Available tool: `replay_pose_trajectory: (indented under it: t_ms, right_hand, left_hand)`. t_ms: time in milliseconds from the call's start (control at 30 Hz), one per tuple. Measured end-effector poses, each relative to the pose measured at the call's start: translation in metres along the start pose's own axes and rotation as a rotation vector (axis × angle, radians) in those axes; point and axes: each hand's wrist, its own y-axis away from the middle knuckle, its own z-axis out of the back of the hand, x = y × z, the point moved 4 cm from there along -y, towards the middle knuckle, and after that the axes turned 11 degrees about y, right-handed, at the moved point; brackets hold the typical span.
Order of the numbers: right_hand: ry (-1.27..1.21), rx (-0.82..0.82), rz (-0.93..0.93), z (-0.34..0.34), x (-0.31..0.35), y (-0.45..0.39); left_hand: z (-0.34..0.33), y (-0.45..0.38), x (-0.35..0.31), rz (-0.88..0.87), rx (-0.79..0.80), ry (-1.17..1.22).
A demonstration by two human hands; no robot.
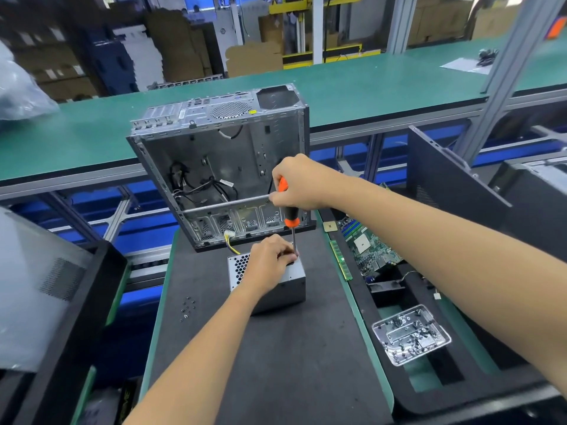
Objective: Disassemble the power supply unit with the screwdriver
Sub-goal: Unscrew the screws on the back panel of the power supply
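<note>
The grey metal power supply unit (288,288) stands on the black mat (276,357), its honeycomb vent facing left and yellow wires leaving its far side. My right hand (299,184) grips the orange and black handle of the screwdriver (290,214), which stands upright with its shaft running down to the unit's top far corner. My left hand (270,263) rests on top of the unit, its fingers pinching round the screwdriver shaft near the tip. The tip itself is hidden by those fingers.
An open, gutted computer case (224,167) stands just behind the unit. Several loose screws (187,308) lie on the mat to the left. To the right are a motherboard (368,243), a RAM stick (341,260) and a clear tray of screws (411,334). Dark case panels flank both sides.
</note>
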Motion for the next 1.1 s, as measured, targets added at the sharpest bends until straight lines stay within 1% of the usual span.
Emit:
replay_pose_trajectory:
  t_ms: [133,233,333,433,500,600,667,733,833,867,933,1033,1100]
  right_hand:
    - [0.088,0.093,-0.015,0.005,0.001,-0.002]
    - [0.082,0.207,-0.013,0.004,0.003,-0.005]
    - [0.1,0.344,0.057,0.005,0.008,-0.011]
    - [0.178,0.441,0.164,0.01,0.014,-0.013]
    - [0.187,0.501,0.228,0.012,0.018,-0.012]
    - [0.236,0.575,0.245,0.015,0.021,-0.01]
    - [0.249,0.573,0.196,0.016,0.019,-0.008]
    - [0.27,0.531,0.101,0.017,0.017,-0.005]
    - [0.432,0.476,-0.034,0.017,0.015,-0.004]
    - [0.449,0.45,-0.031,0.017,0.017,-0.005]
    - [0.441,0.42,0.032,0.014,0.022,-0.008]
    - [0.452,0.451,0.163,0.014,0.033,-0.005]
    - [0.535,0.47,0.245,0.011,0.037,-0.003]
  left_hand:
    - [0.0,0.001,0.0,-0.016,-0.001,-0.013]
    - [0.001,0.001,0.002,0.018,0.008,0.022]
    - [0.001,0.001,0.002,0.042,0.016,0.063]
    - [0.003,0.001,0.001,0.042,0.01,0.073]
    - [0.003,0.001,0.001,0.043,0.01,0.066]
    - [0.003,0.001,0.001,0.049,0.007,0.068]
    - [0.003,0.001,0.001,0.046,0.003,0.057]
    - [0.002,0.0,0.001,0.042,0.007,0.042]
    - [0.002,0.0,0.001,0.034,0.021,0.016]
    - [0.002,0.0,0.001,0.035,0.02,0.015]
    - [0.002,0.0,0.001,0.04,0.021,0.018]
    - [0.002,0.0,0.001,0.046,0.026,0.013]
    - [0.003,0.0,0.0,0.05,0.029,0.01]
